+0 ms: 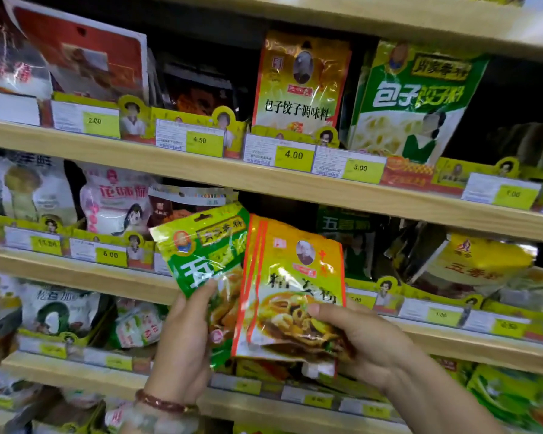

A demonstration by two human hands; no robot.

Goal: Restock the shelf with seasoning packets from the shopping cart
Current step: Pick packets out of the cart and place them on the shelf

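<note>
Left hand pinches green packet, right hand grips orange packet — before stocked shelf.

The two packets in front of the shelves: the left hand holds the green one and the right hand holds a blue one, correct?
Not quite. The head view shows the left hand gripping the green packet, but the packet in the right hand is orange and yellow, not blue. Both are held up in front of the shelves.
</note>
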